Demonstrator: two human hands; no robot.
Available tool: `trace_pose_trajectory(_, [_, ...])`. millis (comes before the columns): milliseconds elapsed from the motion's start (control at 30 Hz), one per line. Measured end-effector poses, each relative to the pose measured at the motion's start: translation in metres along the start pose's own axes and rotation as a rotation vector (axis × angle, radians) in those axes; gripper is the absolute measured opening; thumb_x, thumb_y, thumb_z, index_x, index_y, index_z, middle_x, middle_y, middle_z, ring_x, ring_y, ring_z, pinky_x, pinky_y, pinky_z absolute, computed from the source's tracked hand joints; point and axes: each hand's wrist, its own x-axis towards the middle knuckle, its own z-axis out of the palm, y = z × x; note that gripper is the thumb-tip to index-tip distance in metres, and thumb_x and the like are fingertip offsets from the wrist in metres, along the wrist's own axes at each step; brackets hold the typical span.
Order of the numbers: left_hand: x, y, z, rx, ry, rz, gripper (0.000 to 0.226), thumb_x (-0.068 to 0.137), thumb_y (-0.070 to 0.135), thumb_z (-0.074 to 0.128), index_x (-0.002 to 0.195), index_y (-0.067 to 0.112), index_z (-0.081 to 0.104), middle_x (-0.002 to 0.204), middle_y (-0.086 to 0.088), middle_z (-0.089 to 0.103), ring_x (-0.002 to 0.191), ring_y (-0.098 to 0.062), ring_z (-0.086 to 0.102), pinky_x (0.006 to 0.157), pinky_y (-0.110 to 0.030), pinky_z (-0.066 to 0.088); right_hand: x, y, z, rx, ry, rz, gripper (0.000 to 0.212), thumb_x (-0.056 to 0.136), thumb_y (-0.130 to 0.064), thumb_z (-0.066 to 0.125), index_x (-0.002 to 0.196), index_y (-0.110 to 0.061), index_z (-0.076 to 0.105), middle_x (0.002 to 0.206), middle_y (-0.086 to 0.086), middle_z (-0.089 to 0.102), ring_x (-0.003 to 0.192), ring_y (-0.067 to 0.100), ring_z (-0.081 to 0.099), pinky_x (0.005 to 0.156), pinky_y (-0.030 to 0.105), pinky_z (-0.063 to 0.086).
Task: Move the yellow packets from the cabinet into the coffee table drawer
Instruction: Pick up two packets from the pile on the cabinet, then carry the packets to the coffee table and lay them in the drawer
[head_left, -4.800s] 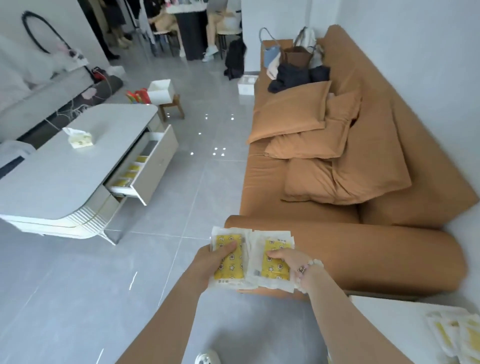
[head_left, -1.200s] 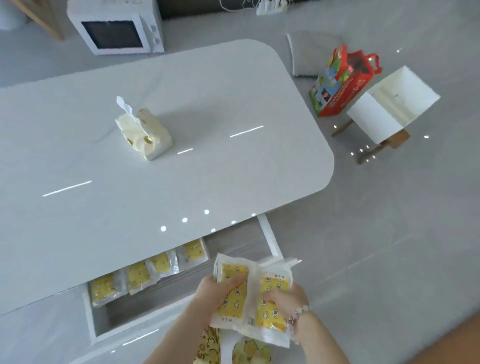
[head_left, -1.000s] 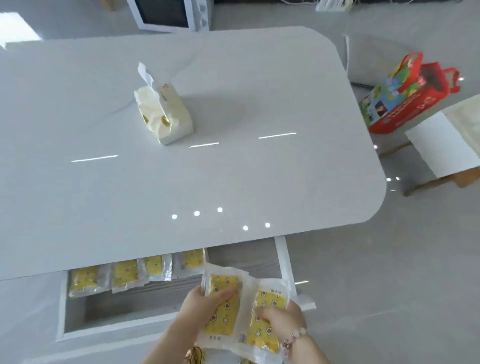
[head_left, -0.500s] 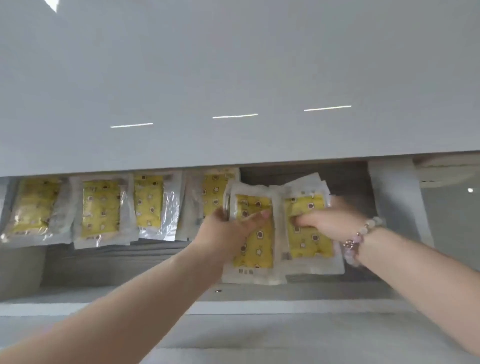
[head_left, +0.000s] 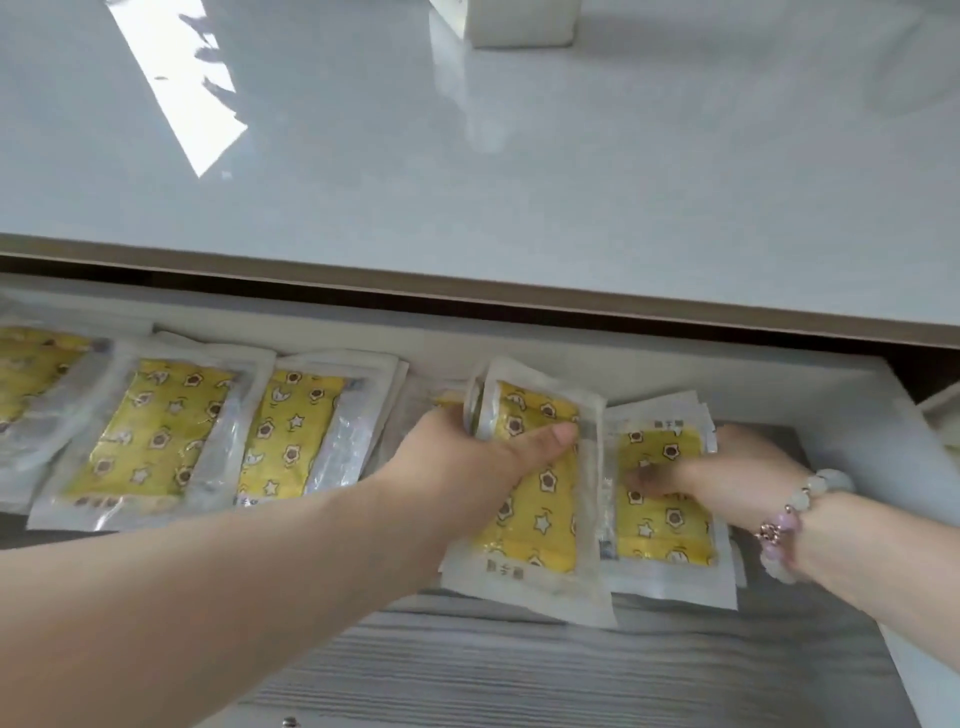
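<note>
The coffee table drawer (head_left: 571, 670) is pulled open below me, its grey wood-grain floor showing. Both my hands reach into its right part. My left hand (head_left: 478, 467) grips a stack of yellow star-patterned packets (head_left: 545, 509), thumb on top, fingers under the left edge. My right hand (head_left: 727, 478), with a bead bracelet on the wrist, holds a second stack of yellow packets (head_left: 665, 519) low over the drawer floor, thumb across the top. Three more yellow packets (head_left: 156, 436) lie in a row along the drawer's back at the left.
The glossy white coffee table top (head_left: 519, 156) overhangs the drawer's back. A pale tissue pack (head_left: 519, 23) stands at the table's far edge. The drawer's white right wall (head_left: 909, 467) is close to my right hand. Bare drawer floor lies in front of the packets.
I have leaned in closer. Both hands have lowered their packet stacks into the drawer, to the right of the row lying there.
</note>
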Motion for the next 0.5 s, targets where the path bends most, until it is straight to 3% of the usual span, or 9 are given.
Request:
trace_pose_trajectory(100, [0.0,0.005,-0.004,-0.019,0.026,0.006,0.041,0.072,0.048,0.072,0.068,0.026,0.038,0.037,0.017,0.047,0.034,0.001,0.048,0.033,-0.004,0.034,-0.002,-0.002,-0.001,-0.083,0.087,-0.09,0.038,0.066,-0.034,0.084,0.095,-0.014,0.07,0.092,0.003,0.072,0.084,0.021,0.068,0.082,0.035,0.055])
trace_pose_trajectory(167, [0.001,0.006,-0.009,-0.049,0.001,-0.001,0.044,0.07,0.053,0.072,0.08,0.023,0.041,0.06,0.015,0.049,0.054,0.0,0.048,0.059,-0.011,0.042,-0.005,0.0,-0.001,-0.176,0.14,-0.159,0.039,0.064,-0.043,0.083,0.093,-0.021,0.068,0.087,-0.005,0.071,0.079,0.012,0.066,0.073,0.028,0.053])
trace_pose_trajectory(233, [-0.001,0.008,-0.011,-0.06,-0.008,0.004,0.049,0.07,0.055,0.071,0.1,0.027,0.046,0.075,0.014,0.043,0.069,-0.006,0.045,0.072,-0.02,0.037,-0.009,0.001,-0.002,-0.315,0.179,-0.21,0.041,0.063,-0.056,0.078,0.088,-0.027,0.064,0.082,-0.012,0.067,0.074,0.004,0.062,0.063,0.021,0.049])
trace_pose_trajectory(300, [-0.005,0.013,-0.014,-0.048,-0.014,0.014,0.05,0.072,0.053,0.07,0.104,0.028,0.04,0.08,0.013,0.046,0.068,-0.005,0.043,0.078,-0.022,0.036,-0.012,-0.001,-0.003,-0.506,0.23,-0.244,0.052,0.064,-0.072,0.066,0.09,-0.028,0.061,0.087,-0.012,0.064,0.078,0.005,0.061,0.062,0.021,0.045])
trace_pose_trajectory(367, [-0.008,0.019,-0.018,-0.069,-0.003,-0.007,0.045,0.074,0.05,0.07,0.103,0.024,0.047,0.082,0.011,0.061,0.064,-0.004,0.052,0.069,-0.016,0.045,-0.015,-0.007,-0.007,-0.709,0.299,-0.277,0.066,0.068,-0.079,0.054,0.103,-0.024,0.057,0.107,-0.006,0.059,0.096,0.012,0.058,0.072,0.023,0.045])
trace_pose_trajectory(433, [-0.011,0.021,-0.02,-0.121,0.009,-0.035,0.043,0.073,0.047,0.073,0.098,0.02,0.05,0.073,0.008,0.066,0.055,-0.003,0.06,0.045,-0.011,0.047,-0.025,-0.016,-0.015,-0.801,0.36,-0.335,0.074,0.074,-0.079,0.041,0.118,-0.021,0.05,0.12,-0.002,0.052,0.109,0.015,0.053,0.082,0.024,0.046])
trace_pose_trajectory(500, [-0.015,0.025,-0.022,-0.165,0.026,-0.055,0.053,0.07,0.046,0.076,0.109,0.016,0.055,0.078,0.001,0.07,0.052,-0.008,0.067,0.038,-0.015,0.046,-0.044,-0.026,-0.018,-0.564,0.328,-0.419,0.073,0.073,-0.077,0.024,0.117,-0.026,0.052,0.11,-0.009,0.058,0.096,0.006,0.056,0.074,0.014,0.045])
